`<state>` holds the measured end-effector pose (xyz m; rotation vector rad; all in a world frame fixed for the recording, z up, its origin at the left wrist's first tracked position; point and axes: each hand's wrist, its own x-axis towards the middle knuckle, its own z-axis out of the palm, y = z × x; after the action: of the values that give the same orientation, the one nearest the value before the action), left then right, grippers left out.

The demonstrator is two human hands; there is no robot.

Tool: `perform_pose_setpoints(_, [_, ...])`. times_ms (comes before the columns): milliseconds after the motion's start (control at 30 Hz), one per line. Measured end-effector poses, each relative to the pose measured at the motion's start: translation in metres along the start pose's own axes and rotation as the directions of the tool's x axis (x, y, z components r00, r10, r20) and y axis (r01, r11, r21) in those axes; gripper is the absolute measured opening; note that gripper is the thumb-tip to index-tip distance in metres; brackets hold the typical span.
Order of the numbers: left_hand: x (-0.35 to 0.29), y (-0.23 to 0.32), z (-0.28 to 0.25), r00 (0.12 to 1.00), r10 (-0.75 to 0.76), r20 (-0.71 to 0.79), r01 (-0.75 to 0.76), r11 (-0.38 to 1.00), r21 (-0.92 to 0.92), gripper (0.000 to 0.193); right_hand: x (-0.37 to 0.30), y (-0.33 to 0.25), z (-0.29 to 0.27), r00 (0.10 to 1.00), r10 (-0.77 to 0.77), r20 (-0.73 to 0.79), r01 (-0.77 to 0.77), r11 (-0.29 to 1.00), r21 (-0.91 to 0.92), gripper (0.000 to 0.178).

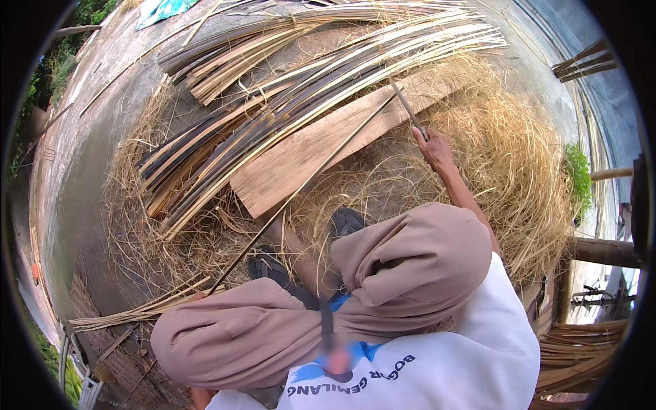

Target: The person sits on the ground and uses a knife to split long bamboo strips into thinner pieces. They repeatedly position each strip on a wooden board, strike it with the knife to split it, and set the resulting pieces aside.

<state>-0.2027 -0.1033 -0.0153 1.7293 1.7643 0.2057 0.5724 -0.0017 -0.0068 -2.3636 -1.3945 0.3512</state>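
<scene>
My right hand [434, 150] is closed around the handle of a long-bladed knife [407, 108], its blade pointing away and slightly left. A thin, dark bamboo strip [301, 191] runs slantwise from beside my left knee up to the blade, where its far end meets or passes behind the metal. At the strip's near end, a small part of my left hand [197, 296] shows, gripping it; my knee hides the rest. Under the strip's far half lies a flat wooden board [307, 160].
Bundles of split bamboo strips [273, 116] lie beyond the board. Curly shavings [512, 157] are heaped at right and scattered around my sandalled feet [346, 222]. A few pale strips [130, 314] rest by my left knee. At the right edge a wooden post [605, 251] juts in.
</scene>
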Motion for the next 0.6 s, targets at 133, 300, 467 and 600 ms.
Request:
perform_pose_setpoints(133, [-0.006,-0.012,-0.007,1.000,-0.003,-0.015,0.004,1.000,0.006,0.030,-0.004,0.024,0.024,0.992,-0.089,-0.093,0.085,0.995,-0.043,0.064])
perform_pose_setpoints(300, [0.011,-0.039,-0.003,0.979,0.173,-0.110,-0.173,0.985,0.012,0.040,-0.006,0.019,-0.001,0.968,0.246,-0.043,-0.229,0.943,0.240,0.060])
perform_pose_setpoints(467, [0.053,0.063,0.056,0.873,0.357,-0.332,-0.352,0.933,0.076,0.043,-0.064,-0.060,0.050,0.990,0.020,-0.142,0.035,0.927,0.372,0.054])
perform_pose_setpoints(600, [0.086,0.142,0.086,0.828,0.477,-0.294,-0.490,0.871,0.035,0.039,-0.067,-0.083,0.070,0.960,-0.279,-0.039,0.279,0.960,0.010,0.057])
